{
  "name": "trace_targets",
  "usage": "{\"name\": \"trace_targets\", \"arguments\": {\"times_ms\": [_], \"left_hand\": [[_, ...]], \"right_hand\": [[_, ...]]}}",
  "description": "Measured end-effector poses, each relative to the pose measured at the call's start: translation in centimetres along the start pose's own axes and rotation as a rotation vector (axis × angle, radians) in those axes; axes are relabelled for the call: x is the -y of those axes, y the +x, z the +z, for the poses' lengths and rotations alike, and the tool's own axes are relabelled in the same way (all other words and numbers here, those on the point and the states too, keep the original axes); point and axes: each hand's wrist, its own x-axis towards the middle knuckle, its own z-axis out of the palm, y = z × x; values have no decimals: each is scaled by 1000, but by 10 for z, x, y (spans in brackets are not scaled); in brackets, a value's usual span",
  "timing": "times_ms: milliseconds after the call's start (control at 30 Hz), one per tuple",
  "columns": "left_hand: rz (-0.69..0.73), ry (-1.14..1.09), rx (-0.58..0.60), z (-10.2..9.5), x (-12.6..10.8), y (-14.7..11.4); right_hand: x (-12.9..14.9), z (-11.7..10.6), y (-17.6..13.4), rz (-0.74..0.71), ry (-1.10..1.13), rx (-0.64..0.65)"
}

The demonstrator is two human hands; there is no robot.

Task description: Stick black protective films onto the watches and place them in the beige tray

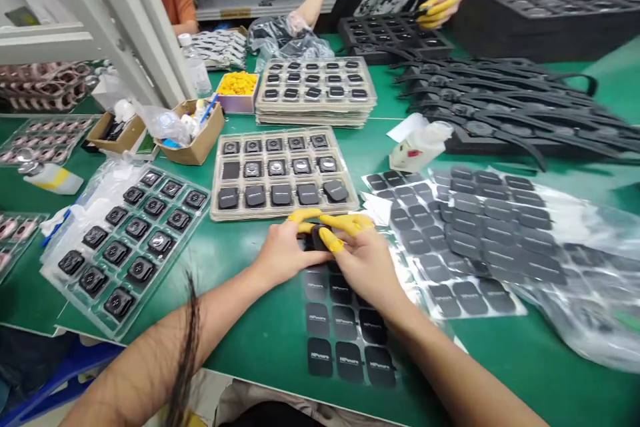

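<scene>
My left hand [286, 250] and my right hand [367, 263], both with yellow finger cots, meet near the table's middle. Between their fingertips they grip a small black watch body [318, 237], mostly covered by the fingers. Below them lies a clear sheet of black square stickers [320, 355] with white lettering, its upper part hidden by my right hand. Just beyond my hands stands a stacked beige tray [216, 215]; its front row of watch bodies [281, 195] carries dark square covers. One compartment [231, 170] at its left holds no watch body.
A clear tray of watch bodies [117, 252] lies at left. Overlapping sticker sheets [470, 297] and a white bottle [421, 147] are at right, with black straps [500, 97] behind. Small boxes [197, 150] and another tray stack [315, 117] stand farther back. A co-worker's hands [440, 10] work opposite.
</scene>
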Motion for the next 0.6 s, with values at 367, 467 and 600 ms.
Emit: {"name": "trace_targets", "arguments": {"times_ms": [367, 467, 600], "left_hand": [[16, -126, 47, 0, -2, 0], [7, -137, 101, -2, -5, -1], [-2, -142, 99, -3, -9, -1]], "right_hand": [[3, -84, 19, 29, 303, 130], [-16, -118, 26, 208, 46, 285], [-28, -117, 28, 236, -561, 230]]}}
